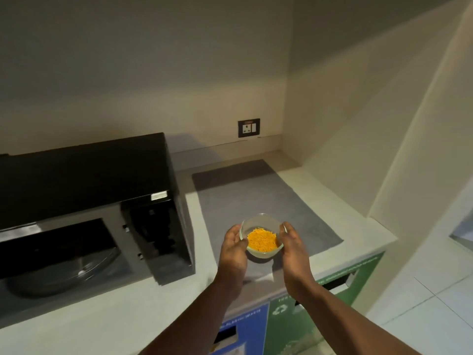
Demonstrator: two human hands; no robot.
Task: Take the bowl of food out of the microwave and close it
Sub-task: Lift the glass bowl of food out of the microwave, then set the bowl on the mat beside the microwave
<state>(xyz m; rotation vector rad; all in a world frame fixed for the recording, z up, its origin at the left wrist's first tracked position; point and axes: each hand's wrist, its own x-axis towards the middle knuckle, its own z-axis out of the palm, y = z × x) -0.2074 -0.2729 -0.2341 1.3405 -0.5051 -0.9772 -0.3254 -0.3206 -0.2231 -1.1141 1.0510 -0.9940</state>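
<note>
A small clear glass bowl (pixel 261 228) holds orange shredded food (pixel 262 240). My left hand (pixel 234 248) grips its left side and my right hand (pixel 293 248) grips its right side. The bowl is over the near part of a grey mat (pixel 256 190); I cannot tell whether it touches the mat. The black microwave (pixel 84 180) stands on the counter to the left. Its cavity is open, with the glass turntable (pixel 66 270) showing inside. The door is out of view.
The pale counter (pixel 163 303) runs from the microwave to a corner wall on the right. A wall socket (pixel 248 127) sits behind the mat. Blue and green recycling bins (pixel 279 326) stand below the counter's front edge.
</note>
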